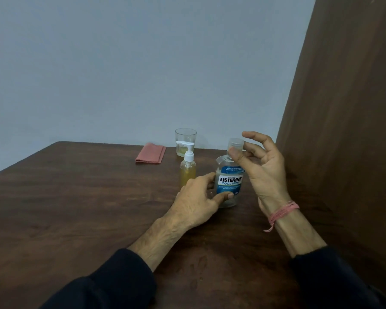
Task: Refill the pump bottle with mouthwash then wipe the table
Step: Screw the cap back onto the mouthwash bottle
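A clear mouthwash bottle [229,182] with a blue label stands upright on the brown table [76,208]. My left hand [198,201] grips its lower body from the left. My right hand [261,166] pinches the bottle's clear cap [236,145] between thumb and fingers at the top of the neck. Just left of the mouthwash stands the pump bottle [188,168], with a white pump head and yellowish liquid in its lower half. A folded pink cloth [151,153] lies flat near the table's far edge.
A drinking glass [185,141] with a little yellowish liquid stands behind the pump bottle at the far edge. A brown curtain [343,108] hangs along the table's right side. A pale wall rises behind the table.
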Demonstrator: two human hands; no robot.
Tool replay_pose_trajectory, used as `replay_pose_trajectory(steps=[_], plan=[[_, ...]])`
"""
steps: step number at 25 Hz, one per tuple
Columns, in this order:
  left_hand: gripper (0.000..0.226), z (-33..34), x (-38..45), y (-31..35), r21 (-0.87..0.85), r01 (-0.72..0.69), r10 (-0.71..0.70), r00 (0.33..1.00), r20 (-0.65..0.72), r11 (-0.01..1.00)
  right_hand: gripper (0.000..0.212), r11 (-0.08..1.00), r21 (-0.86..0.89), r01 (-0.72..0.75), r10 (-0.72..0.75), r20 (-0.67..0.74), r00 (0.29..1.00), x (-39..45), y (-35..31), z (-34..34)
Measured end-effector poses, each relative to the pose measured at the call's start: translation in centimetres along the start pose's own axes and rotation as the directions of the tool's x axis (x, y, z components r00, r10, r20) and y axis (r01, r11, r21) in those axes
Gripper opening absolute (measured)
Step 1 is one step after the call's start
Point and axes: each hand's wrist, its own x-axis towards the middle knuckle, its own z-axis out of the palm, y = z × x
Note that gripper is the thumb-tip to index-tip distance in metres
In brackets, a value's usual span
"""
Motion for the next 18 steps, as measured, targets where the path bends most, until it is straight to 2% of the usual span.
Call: replay_pose_trajectory(steps=[3, 4, 7, 9, 10, 11, 13, 14, 15, 16, 17, 18], plan=[[0.065, 0.0, 0.1, -0.1, -0.02, 0.009, -0.009, 1.0, -0.005, 1.0, 0.09, 0.984, -0.118, -0.136, 0.146, 0.077, 0.986, -0.5, 0.8, 0.3], [0.066, -0.1, 0.1, -0.1, -0.008, 0.001, -0.001, 1.0, -0.008, 1.0, 0.092, 0.972, -0.154, -0.176, 0.193, 0.105, 0.975, -0.8, 1.3, 0.6], [0.074, -0.5, -0.1, -0.1, 0.137, -0.048, 0.058, 0.996, -0.069, 0.989, 0.083, 0.945, -0.237, -0.226, 0.249, 0.073, 0.966, -1.1, 2.3, 0.9], [0.088, -1.4, -0.8, 0.4, 0.313, -0.075, 0.145, 0.967, -0.208, 0.947, 0.081, 0.938, -0.262, -0.227, 0.238, 0.009, 0.971, -0.9, 2.5, 0.5], [0.085, -1.9, -0.9, 0.3, 0.365, -0.096, 0.21, 0.934, -0.288, 0.926, 0.081, 0.941, -0.261, -0.218, 0.22, -0.02, 0.975, -0.8, 2.6, 0.1], [0.071, -2.4, -1.0, 0.2, 0.381, -0.148, 0.297, 0.881, -0.369, 0.913, 0.08, 0.945, -0.253, -0.207, 0.202, -0.043, 0.978, -0.6, 2.7, -0.3], [0.038, -3.2, -1.1, -0.4, 0.351, -0.317, 0.465, 0.717, -0.519, 0.881, 0.08, 0.951, -0.244, -0.191, 0.177, -0.077, 0.981, -0.4, 2.9, -0.9], [0.034, -3.7, -1.1, -0.8, 0.325, -0.383, 0.502, 0.629, -0.594, 0.865, 0.081, 0.952, -0.245, -0.185, 0.166, -0.096, 0.981, -0.2, 2.9, -1.2], [0.032, -4.2, -1.0, -1.3, 0.281, -0.42, 0.492, 0.57, -0.658, 0.863, 0.082, 0.954, -0.242, -0.179, 0.154, -0.119, 0.981, 0.0, 2.9, -1.5], [0.03, -4.8, -1.0, -1.9, 0.227, -0.413, 0.444, 0.563, -0.697, 0.882, 0.082, 0.957, -0.231, -0.177, 0.147, -0.143, 0.979, 0.1, 2.9, -1.8], [0.03, -5.4, -0.9, -2.6, 0.165, -0.363, 0.367, 0.602, -0.709, 0.917, 0.083, 0.96, -0.22, -0.175, 0.14, -0.167, 0.976, 0.3, 2.9, -2.3], [0.037, -5.9, -1.0, -3.3, 0.099, -0.272, 0.263, 0.675, -0.689, 0.957, 0.083, 0.962, -0.211, -0.173, 0.134, -0.187, 0.973, 0.4, 2.9, -2.7]])
